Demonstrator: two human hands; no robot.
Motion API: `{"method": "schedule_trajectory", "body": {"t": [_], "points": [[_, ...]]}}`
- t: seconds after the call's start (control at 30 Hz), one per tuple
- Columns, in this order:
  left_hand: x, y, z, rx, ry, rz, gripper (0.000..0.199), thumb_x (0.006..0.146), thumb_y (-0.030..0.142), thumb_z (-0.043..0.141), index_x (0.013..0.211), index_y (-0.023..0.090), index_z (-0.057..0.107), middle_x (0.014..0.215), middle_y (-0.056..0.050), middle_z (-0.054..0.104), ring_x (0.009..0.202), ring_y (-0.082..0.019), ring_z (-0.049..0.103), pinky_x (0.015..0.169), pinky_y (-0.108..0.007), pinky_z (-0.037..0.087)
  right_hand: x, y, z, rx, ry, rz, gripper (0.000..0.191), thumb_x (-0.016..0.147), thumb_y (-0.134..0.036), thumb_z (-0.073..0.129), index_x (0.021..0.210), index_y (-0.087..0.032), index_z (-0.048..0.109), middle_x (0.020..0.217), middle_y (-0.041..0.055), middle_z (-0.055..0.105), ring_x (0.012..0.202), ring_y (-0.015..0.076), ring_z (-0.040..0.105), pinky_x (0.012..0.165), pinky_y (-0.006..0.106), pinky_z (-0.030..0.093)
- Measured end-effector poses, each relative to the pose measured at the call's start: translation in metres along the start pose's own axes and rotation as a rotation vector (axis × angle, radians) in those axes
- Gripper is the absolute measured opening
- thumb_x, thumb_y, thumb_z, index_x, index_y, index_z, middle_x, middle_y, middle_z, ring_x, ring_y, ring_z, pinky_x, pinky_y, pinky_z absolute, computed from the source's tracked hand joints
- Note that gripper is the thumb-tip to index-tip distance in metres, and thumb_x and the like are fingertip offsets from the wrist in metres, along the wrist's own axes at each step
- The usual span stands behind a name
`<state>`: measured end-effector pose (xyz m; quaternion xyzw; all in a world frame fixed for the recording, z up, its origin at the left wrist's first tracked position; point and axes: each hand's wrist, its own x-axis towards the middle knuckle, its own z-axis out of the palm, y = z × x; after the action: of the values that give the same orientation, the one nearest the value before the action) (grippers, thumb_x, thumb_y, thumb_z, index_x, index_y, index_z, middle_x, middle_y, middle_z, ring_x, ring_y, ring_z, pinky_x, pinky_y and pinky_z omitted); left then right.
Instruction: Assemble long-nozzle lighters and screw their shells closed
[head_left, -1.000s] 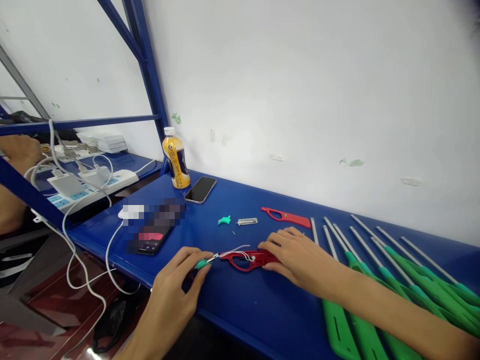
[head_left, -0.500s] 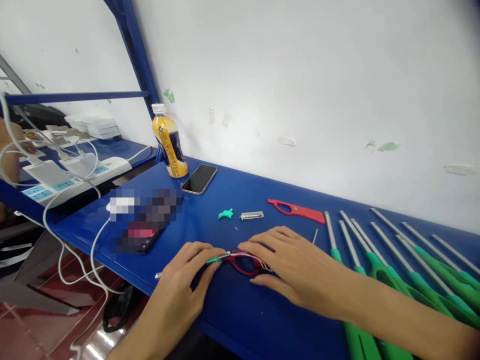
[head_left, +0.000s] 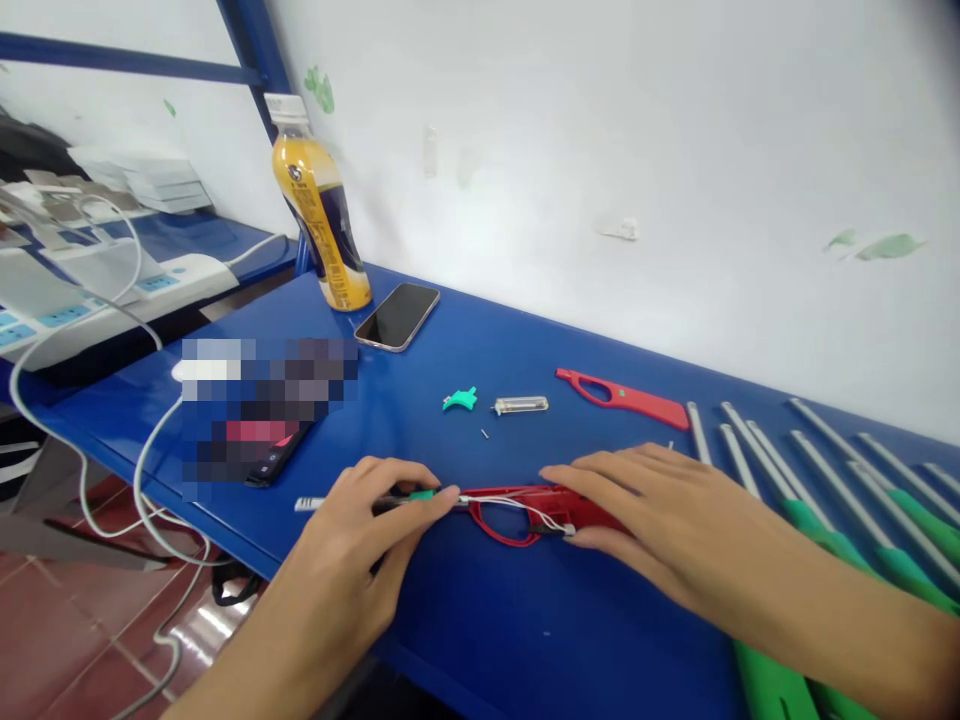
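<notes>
My left hand (head_left: 364,540) pinches a metal lighter tube (head_left: 308,504) with a green part at the fingertips. Its slotted silvery end sticks out to the left. White wires (head_left: 501,499) run from that tube into a red lighter casing half (head_left: 555,498), which lies inner side up with a finger loop. Over the casing's handle end my right hand (head_left: 652,510) is curled, fingers at the far side and thumb near a dark piece at the wire end. Beyond the hands lie a green trigger (head_left: 460,400), a clear fuel tank (head_left: 523,404) and a small pin (head_left: 484,434).
Another red casing half (head_left: 630,401) lies near the wall. Several green-handled lighters with metal tubes (head_left: 761,455) fill the right side. At the left are a phone (head_left: 399,317), a drink bottle (head_left: 322,210), a blurred dark device (head_left: 277,455) and white cables (head_left: 142,470).
My right hand has shifted right along the casing, showing more of the wires and handle. My left fingers now pinch close to the casing's tip. The camera view has moved closer and lower.
</notes>
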<state>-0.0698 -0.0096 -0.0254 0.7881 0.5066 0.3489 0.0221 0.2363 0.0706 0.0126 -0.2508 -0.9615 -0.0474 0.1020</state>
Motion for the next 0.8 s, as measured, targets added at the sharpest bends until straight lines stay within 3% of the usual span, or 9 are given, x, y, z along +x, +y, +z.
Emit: {"method": "schedule_trajectory", "body": {"t": [0.13, 0.3, 0.53, 0.67, 0.8], "points": [[0.004, -0.003, -0.001, 0.003, -0.017, 0.012, 0.033, 0.109, 0.016, 0.054, 0.123, 0.032, 0.080, 0.116, -0.003, 0.074, 0.100, -0.016, 0.069, 0.079, -0.026, 0.059, -0.001, -0.001, 0.000, 0.022, -0.023, -0.004, 0.046, 0.117, -0.044, 0.026, 0.131, -0.026, 0.066, 0.118, 0.0062, 0.079, 0.101, 0.0243, 0.077, 0.080, 0.044, 0.060], [0.007, -0.004, 0.000, -0.019, -0.047, 0.053, 0.036, 0.107, 0.010, 0.055, 0.125, 0.031, 0.078, 0.118, -0.003, 0.072, 0.102, -0.016, 0.067, 0.082, -0.026, 0.058, -0.004, -0.007, -0.001, 0.092, -0.065, 0.100, 0.034, 0.117, -0.041, 0.035, 0.132, -0.026, 0.062, 0.127, 0.0054, 0.072, 0.111, 0.0245, 0.074, 0.090, 0.047, 0.060], [0.009, -0.004, 0.001, -0.042, -0.040, 0.073, 0.038, 0.108, 0.009, 0.054, 0.125, 0.035, 0.076, 0.118, 0.000, 0.070, 0.102, -0.014, 0.065, 0.084, -0.026, 0.056, -0.010, -0.010, -0.001, 0.053, -0.025, 0.078, 0.027, 0.116, -0.037, 0.042, 0.133, -0.026, 0.060, 0.118, 0.0013, 0.077, 0.100, 0.0238, 0.076, 0.083, 0.047, 0.060], [0.007, -0.005, 0.001, -0.007, -0.059, 0.087, 0.035, 0.108, 0.012, 0.055, 0.126, 0.034, 0.076, 0.119, -0.001, 0.069, 0.102, -0.015, 0.065, 0.084, -0.027, 0.056, -0.005, -0.009, -0.005, 0.016, -0.043, 0.058, 0.032, 0.117, -0.035, 0.037, 0.134, -0.025, 0.062, 0.120, 0.0022, 0.078, 0.099, 0.0235, 0.077, 0.082, 0.046, 0.061], [0.002, -0.008, 0.005, 0.012, -0.055, 0.082, 0.035, 0.110, 0.017, 0.053, 0.132, 0.035, 0.072, 0.126, -0.002, 0.067, 0.110, -0.016, 0.064, 0.090, -0.028, 0.054, -0.003, -0.017, -0.017, -0.105, -0.042, 0.041, 0.045, 0.117, -0.043, 0.032, 0.146, -0.019, 0.057, 0.135, 0.0064, 0.076, 0.112, 0.0260, 0.074, 0.090, 0.047, 0.058]]}}
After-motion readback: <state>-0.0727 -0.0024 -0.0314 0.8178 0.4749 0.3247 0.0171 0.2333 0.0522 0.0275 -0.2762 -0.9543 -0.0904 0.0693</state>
